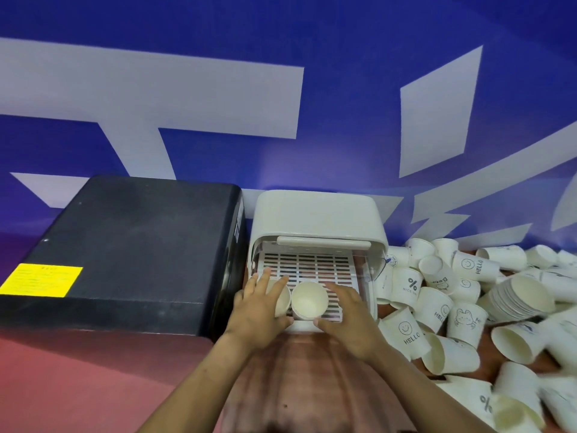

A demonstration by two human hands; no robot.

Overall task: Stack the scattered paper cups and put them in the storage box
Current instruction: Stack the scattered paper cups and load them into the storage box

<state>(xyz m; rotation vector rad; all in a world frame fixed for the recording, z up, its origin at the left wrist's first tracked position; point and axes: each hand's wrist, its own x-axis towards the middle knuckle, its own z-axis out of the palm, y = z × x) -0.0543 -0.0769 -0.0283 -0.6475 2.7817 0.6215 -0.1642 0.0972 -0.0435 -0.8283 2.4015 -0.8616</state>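
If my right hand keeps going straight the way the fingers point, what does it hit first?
Probably the slatted tray in the storage box: the right hand points up-left beside the cup, already over the tray. Depth is unclear.

Reddish-brown table (93, 385), surface smooth, faint wood grain showing at centre foreground. Back edge meets a blue wall panel with pale shapes. Resting on it, left: a large black box (125, 245), flat-topped, yellow label on its near left corner. Just beside that, at centre: a white storage box (315, 214), front open, slatted white tray (309, 270) inside reaching to its front edge. Right side: a dense heap of scattered paper cups (468, 307), white, most tipped on their sides, some printed "HELLO" or with a percent sign; one nested stack of cups (518, 296) lies among them. Heap runs from the storage box's right wall off to the frame edge.
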